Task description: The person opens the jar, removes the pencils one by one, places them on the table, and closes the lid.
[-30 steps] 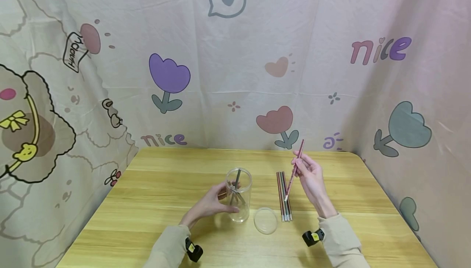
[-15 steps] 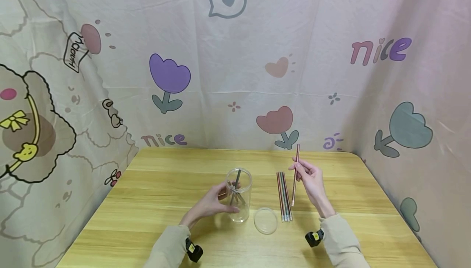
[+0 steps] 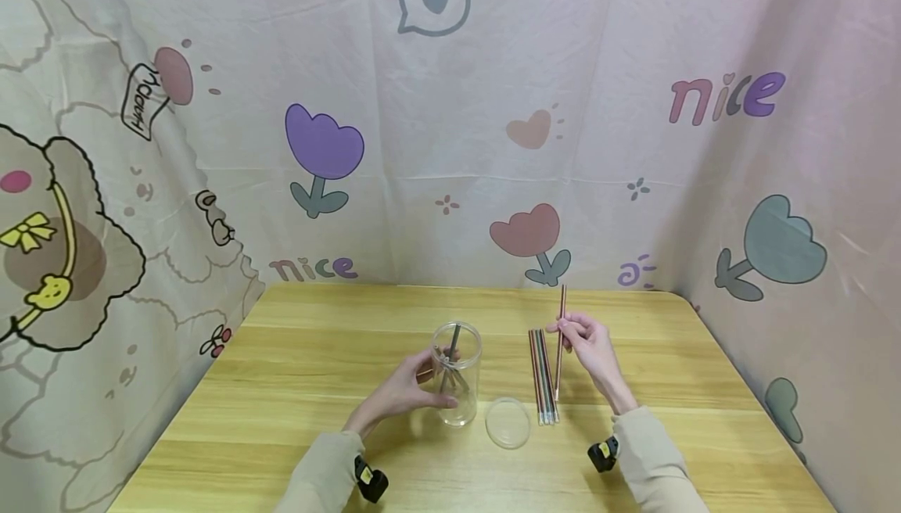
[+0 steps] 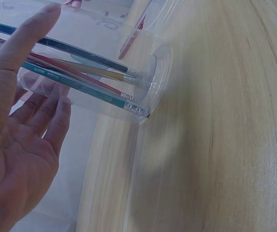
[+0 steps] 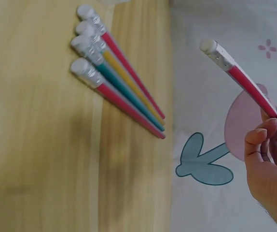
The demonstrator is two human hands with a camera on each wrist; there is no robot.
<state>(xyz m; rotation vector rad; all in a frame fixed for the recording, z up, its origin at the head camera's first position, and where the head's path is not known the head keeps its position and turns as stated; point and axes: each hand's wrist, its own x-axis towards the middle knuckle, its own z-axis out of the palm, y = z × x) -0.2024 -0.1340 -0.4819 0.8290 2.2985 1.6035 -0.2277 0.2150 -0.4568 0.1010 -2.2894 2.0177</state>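
My left hand grips a clear plastic jar, thumb on one side and fingers round the other. Several pencils lean inside it, eraser ends down at the base in the left wrist view. With fingertips and thumb my right hand pinches a red pencil near its middle, its white eraser end pointing down toward the table. Just left of that hand, several red, yellow and teal pencils lie side by side on the wood, erasers toward me.
Between the jar and the pencil row, a round clear lid lies flat on the wooden table. A printed cloth hangs behind the table and along both sides.
My right hand has moved down and slightly left, and the red pencil has swung from a slant to nearly upright. The left hand and jar have stayed in place.
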